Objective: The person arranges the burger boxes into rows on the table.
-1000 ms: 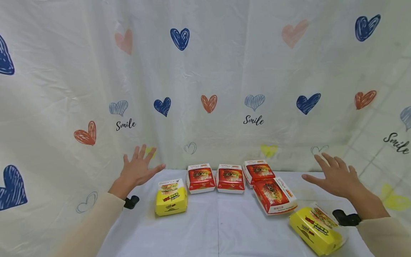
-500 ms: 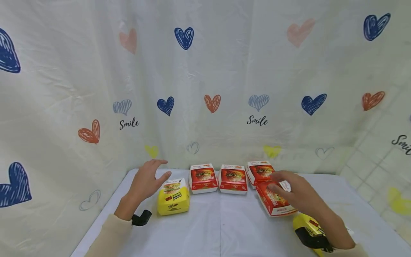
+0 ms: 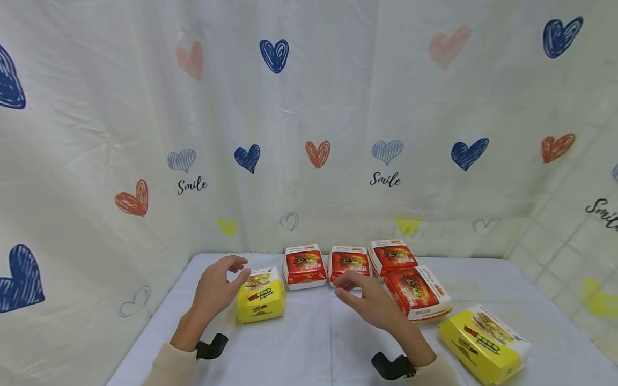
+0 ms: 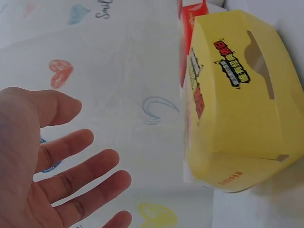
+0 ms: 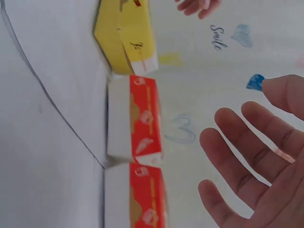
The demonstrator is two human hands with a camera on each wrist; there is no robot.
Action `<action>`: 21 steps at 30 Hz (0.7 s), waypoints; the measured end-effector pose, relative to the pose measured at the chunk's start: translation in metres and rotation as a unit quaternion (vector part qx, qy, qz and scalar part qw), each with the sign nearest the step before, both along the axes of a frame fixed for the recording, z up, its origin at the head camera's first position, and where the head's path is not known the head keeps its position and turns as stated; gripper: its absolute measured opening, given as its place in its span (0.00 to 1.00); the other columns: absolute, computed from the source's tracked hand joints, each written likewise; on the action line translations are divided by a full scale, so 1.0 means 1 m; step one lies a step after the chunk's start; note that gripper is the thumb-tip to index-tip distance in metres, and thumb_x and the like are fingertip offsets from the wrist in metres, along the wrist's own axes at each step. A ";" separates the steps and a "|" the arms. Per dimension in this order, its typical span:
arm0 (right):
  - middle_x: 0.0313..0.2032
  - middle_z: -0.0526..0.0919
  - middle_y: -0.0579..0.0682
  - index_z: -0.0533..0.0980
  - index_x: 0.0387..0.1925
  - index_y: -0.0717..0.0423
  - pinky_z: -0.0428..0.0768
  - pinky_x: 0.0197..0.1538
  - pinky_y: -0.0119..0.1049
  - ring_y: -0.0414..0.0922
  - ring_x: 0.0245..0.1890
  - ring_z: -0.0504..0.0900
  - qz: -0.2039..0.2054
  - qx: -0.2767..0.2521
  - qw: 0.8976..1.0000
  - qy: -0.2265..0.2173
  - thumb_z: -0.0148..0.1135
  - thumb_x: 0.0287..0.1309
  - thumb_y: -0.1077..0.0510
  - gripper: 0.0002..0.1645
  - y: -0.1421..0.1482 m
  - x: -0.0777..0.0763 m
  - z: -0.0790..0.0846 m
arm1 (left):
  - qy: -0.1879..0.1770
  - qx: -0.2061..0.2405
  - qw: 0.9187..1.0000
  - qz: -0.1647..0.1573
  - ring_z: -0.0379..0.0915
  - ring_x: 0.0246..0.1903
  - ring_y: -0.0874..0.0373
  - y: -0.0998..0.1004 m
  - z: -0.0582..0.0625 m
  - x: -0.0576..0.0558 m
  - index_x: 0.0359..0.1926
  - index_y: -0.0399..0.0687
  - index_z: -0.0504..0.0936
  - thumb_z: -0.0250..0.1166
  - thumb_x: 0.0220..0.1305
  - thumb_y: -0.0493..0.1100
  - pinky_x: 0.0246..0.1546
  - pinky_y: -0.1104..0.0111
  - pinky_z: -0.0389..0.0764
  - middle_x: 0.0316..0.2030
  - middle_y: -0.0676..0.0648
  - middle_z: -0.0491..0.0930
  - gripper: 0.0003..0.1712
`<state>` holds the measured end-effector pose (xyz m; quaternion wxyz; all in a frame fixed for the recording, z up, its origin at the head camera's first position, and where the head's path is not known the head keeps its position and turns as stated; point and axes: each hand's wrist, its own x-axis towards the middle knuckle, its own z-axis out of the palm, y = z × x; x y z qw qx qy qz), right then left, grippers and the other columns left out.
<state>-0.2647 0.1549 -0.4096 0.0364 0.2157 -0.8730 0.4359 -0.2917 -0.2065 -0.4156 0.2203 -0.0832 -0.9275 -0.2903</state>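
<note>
My left hand (image 3: pixel 215 287) hovers at the left side of a yellow burger box (image 3: pixel 261 300), its fingers relaxed and holding nothing. In the left wrist view the fingers are spread apart from that yellow box (image 4: pixel 242 104). My right hand (image 3: pixel 372 300) is raised near the middle of the table, overlapping the lower part of a red burger box (image 3: pixel 348 258) in the head view. Its fingers are loosely bent with nothing between them; the right wrist view shows them apart from the red boxes. Left of that box stands another red burger box (image 3: pixel 304 268).
Two more red burger boxes stand to the right, one at the back (image 3: pixel 392 254) and one angled in front (image 3: pixel 414 289). A second yellow burger box (image 3: pixel 483 343) lies at the front right. A white cloth (image 3: pixel 299 343) covers the table; a heart-printed curtain (image 3: pixel 338 107) hangs behind.
My right hand has swung left from the far right, across the angled red box, to the table's middle. My left hand has lowered beside the yellow box, its fingers less spread. The boxes stayed put.
</note>
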 end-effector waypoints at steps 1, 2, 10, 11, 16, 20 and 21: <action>0.41 0.86 0.42 0.81 0.46 0.45 0.80 0.45 0.33 0.43 0.46 0.83 0.008 -0.004 1.000 -0.008 0.64 0.69 0.47 0.10 -0.007 -0.001 -0.004 | -0.008 0.002 1.000 0.006 0.80 0.45 0.52 -0.002 -0.003 -0.001 0.53 0.51 0.84 0.68 0.67 0.51 0.41 0.62 0.80 0.44 0.49 0.86 0.17; 0.42 0.87 0.42 0.81 0.47 0.46 0.81 0.46 0.34 0.44 0.47 0.83 0.016 -0.008 1.000 -0.017 0.63 0.70 0.48 0.10 -0.014 -0.003 -0.007 | -0.016 0.003 1.000 0.011 0.80 0.45 0.52 -0.004 -0.006 -0.001 0.53 0.51 0.84 0.68 0.67 0.51 0.42 0.62 0.80 0.44 0.49 0.86 0.17; 0.45 0.83 0.46 0.77 0.54 0.50 0.83 0.49 0.36 0.44 0.47 0.82 0.056 -0.038 0.996 -0.066 0.63 0.70 0.51 0.16 -0.064 -0.018 -0.032 | -0.061 0.020 0.997 0.037 0.78 0.46 0.50 -0.012 -0.026 -0.007 0.53 0.49 0.83 0.68 0.68 0.50 0.45 0.57 0.81 0.48 0.46 0.84 0.17; 0.45 0.83 0.46 0.76 0.55 0.51 0.83 0.48 0.35 0.45 0.47 0.82 0.056 -0.044 0.995 -0.075 0.64 0.69 0.51 0.17 -0.070 -0.019 -0.035 | -0.068 0.023 0.997 0.041 0.78 0.46 0.50 -0.013 -0.028 -0.008 0.54 0.49 0.83 0.68 0.68 0.50 0.46 0.56 0.81 0.49 0.45 0.83 0.17; 0.49 0.81 0.49 0.75 0.58 0.53 0.84 0.49 0.39 0.46 0.48 0.81 0.038 -0.068 0.990 -0.114 0.66 0.68 0.51 0.21 -0.094 -0.021 -0.049 | -0.111 0.048 0.991 0.054 0.78 0.47 0.49 -0.013 -0.038 -0.010 0.58 0.47 0.80 0.68 0.68 0.50 0.47 0.54 0.82 0.52 0.42 0.81 0.21; 0.55 0.80 0.56 0.73 0.60 0.56 0.85 0.52 0.47 0.49 0.51 0.81 0.025 -0.080 0.990 -0.117 0.65 0.68 0.52 0.24 -0.107 -0.021 -0.056 | -0.131 0.084 0.987 0.048 0.79 0.48 0.47 -0.013 -0.042 -0.012 0.64 0.45 0.76 0.67 0.68 0.49 0.47 0.54 0.83 0.57 0.37 0.79 0.26; 0.57 0.79 0.57 0.73 0.61 0.56 0.84 0.52 0.48 0.49 0.52 0.81 0.025 -0.081 0.990 -0.117 0.65 0.68 0.52 0.25 -0.108 -0.021 -0.057 | -0.136 0.092 0.985 0.045 0.79 0.49 0.46 -0.013 -0.044 -0.013 0.65 0.45 0.75 0.67 0.69 0.49 0.47 0.54 0.83 0.59 0.36 0.78 0.28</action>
